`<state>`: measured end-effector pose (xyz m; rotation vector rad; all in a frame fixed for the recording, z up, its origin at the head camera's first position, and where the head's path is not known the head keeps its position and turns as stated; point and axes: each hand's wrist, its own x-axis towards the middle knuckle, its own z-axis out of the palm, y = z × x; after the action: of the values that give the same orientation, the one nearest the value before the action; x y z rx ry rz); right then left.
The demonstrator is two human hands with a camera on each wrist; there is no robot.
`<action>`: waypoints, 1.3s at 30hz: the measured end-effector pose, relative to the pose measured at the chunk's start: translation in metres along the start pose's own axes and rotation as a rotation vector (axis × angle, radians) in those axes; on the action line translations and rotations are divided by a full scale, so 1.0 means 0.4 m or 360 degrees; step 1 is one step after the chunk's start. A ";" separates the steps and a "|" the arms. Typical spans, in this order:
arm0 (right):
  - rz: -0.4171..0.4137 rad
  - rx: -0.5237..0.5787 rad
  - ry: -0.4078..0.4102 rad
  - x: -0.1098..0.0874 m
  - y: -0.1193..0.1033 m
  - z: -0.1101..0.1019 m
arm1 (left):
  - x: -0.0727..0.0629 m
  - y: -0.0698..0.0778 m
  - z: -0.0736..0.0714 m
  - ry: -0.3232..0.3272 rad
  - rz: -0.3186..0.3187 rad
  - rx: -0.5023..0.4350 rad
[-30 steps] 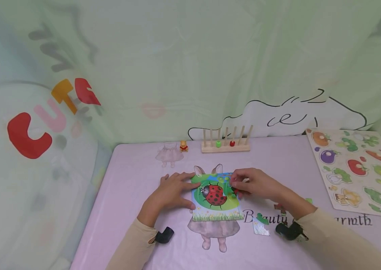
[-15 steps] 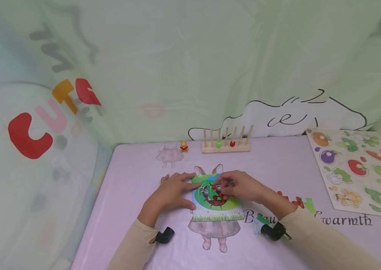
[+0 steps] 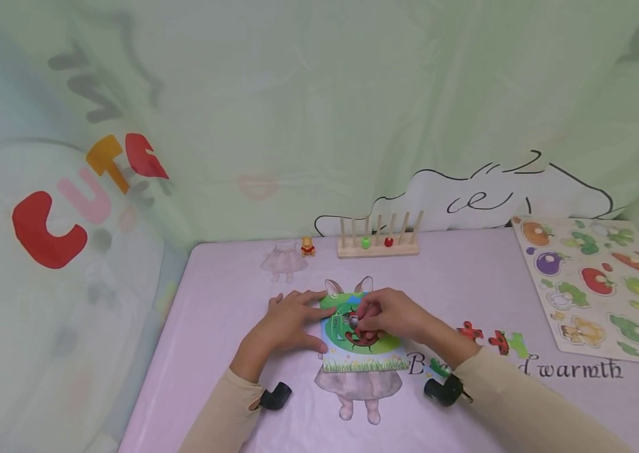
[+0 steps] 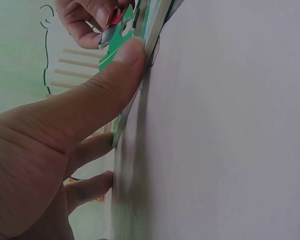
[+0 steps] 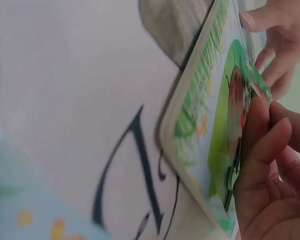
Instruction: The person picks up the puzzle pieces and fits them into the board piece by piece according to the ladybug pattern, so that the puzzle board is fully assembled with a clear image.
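A square ladybug puzzle board (image 3: 364, 364) lies on the table. My left hand (image 3: 291, 321) is spread along its left side, the thumb (image 4: 132, 52) on the edge and the index fingertip over the picture. Over the middle of the board, my right hand (image 3: 393, 313) pinches a green puzzle piece (image 4: 121, 39) bearing part of the ladybug's head. In the right wrist view this piece (image 5: 257, 80) is tilted up from the board's surface, close over the red ladybug picture (image 5: 235, 105). My right fingers partly hide the board's upper right.
Loose red puzzle pieces (image 3: 498, 341) and a green one (image 3: 438, 367) lie right of the board, near my right forearm. Behind stand a wooden peg rack (image 3: 378, 250) and a small bear figure (image 3: 308, 246). A vegetable puzzle board (image 3: 597, 283) lies far right.
My right hand has moved left from the board's right side to its middle, carrying the puzzle piece. Loose pieces behind its forearm have come into view. My left hand has stayed still.
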<state>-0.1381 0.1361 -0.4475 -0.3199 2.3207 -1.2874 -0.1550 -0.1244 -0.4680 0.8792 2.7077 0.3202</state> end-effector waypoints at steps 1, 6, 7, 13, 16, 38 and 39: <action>0.0009 0.0002 0.0005 0.003 0.000 0.003 | 0.000 -0.001 0.001 0.0002 0.0001 0.0002; 0.0078 0.0019 0.0052 0.015 -0.006 0.019 | 0.000 -0.002 0.002 0.0009 0.0005 -0.0002; 0.0092 0.0012 0.0065 0.017 -0.007 0.023 | 0.000 -0.002 0.002 0.0010 0.0005 -0.0002; 0.0145 -0.0098 0.0162 0.028 -0.010 0.040 | -0.002 0.002 -0.002 0.0039 0.0020 0.0010; 0.0146 -0.0138 0.0206 0.029 -0.014 0.045 | -0.002 0.003 -0.002 0.0044 0.0016 0.0016; 0.0166 -0.0379 0.0247 0.045 -0.041 0.051 | 0.001 -0.007 0.007 -0.0022 -0.0046 -0.0078; 0.0165 -0.0383 0.0250 0.045 -0.042 0.051 | 0.000 -0.006 0.005 -0.0022 -0.0045 -0.0080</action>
<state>-0.1438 0.1045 -0.4478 -0.1772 2.5944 -1.0176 -0.1558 -0.1261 -0.4708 0.8256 2.6846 0.3736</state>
